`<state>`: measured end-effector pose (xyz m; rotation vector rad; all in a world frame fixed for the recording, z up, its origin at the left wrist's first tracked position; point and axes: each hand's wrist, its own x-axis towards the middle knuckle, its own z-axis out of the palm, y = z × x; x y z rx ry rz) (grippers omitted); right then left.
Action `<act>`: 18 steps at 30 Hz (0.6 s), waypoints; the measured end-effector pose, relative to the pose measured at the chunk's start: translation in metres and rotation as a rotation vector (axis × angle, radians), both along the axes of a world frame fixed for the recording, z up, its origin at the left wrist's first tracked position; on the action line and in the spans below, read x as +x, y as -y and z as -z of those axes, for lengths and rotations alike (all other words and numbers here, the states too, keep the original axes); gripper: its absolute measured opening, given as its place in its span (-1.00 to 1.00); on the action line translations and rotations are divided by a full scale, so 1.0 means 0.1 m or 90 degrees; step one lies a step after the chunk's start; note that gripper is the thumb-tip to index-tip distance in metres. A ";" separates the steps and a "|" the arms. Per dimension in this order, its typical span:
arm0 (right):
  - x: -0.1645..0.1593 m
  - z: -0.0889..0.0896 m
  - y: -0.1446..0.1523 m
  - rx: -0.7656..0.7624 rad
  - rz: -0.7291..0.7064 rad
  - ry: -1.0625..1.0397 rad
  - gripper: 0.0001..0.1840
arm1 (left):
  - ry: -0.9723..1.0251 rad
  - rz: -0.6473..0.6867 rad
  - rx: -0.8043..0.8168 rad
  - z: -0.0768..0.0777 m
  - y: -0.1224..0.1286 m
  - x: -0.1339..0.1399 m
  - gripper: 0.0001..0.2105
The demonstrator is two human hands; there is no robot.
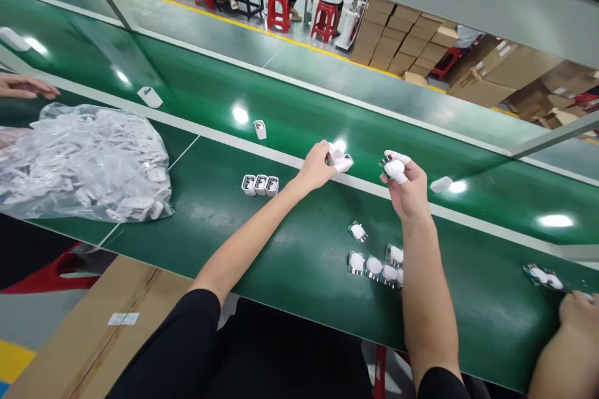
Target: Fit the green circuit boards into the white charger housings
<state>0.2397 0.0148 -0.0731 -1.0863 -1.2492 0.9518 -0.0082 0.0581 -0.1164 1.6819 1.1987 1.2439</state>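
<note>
A green belt (290, 109) is edged by a pale rail (219, 138), with a dark green tabletop (210, 230) set along its near side, apparently so that both are within arm's reach; on the tabletop's left a clear plastic bag (93, 165) of small white pieces is placed, its bulk seemingly put aside for working room. The white housing (347, 161) is held near the rail by the left hand (319, 165), fingers and thumb closed about it; a circuit board (384, 162) is pinched by the right hand (410, 187) between covered thumb and forefinger, the gap no wider than the board, the white covers (399, 158) probably worn to protect it. Loose boards (374, 267) are grouped beside the right forearm (423, 274), some partly hidden by it, white domes up, perhaps for easy picking; three upright housings (261, 185) are lined up side by side on the tabletop, open ends up, presumably so that their insides can be seen; a lone housing (260, 129) is seen apart, on the belt.
</note>
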 end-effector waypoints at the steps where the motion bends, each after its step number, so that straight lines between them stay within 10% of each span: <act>1: 0.02 -0.01 0.00 0.007 0.017 -0.005 -0.47 | 0.035 -0.027 -0.025 -0.04 -0.07 0.07 -0.68; 8: 0.15 -0.27 0.18 0.115 0.044 0.169 -0.25 | 0.376 0.237 -0.129 -0.30 0.08 0.52 -0.48; 12: 0.13 -0.45 0.35 0.187 0.003 0.252 -0.45 | 0.503 0.349 -0.252 -0.47 0.36 0.53 -0.43; 15: 0.09 -0.51 0.45 0.212 -0.008 0.339 -0.66 | 0.529 0.367 -0.306 -0.52 0.45 0.46 -0.44; 18: 0.06 -0.53 0.51 0.224 -0.051 0.340 -0.44 | 0.531 0.346 -0.325 -0.53 0.47 0.43 -0.46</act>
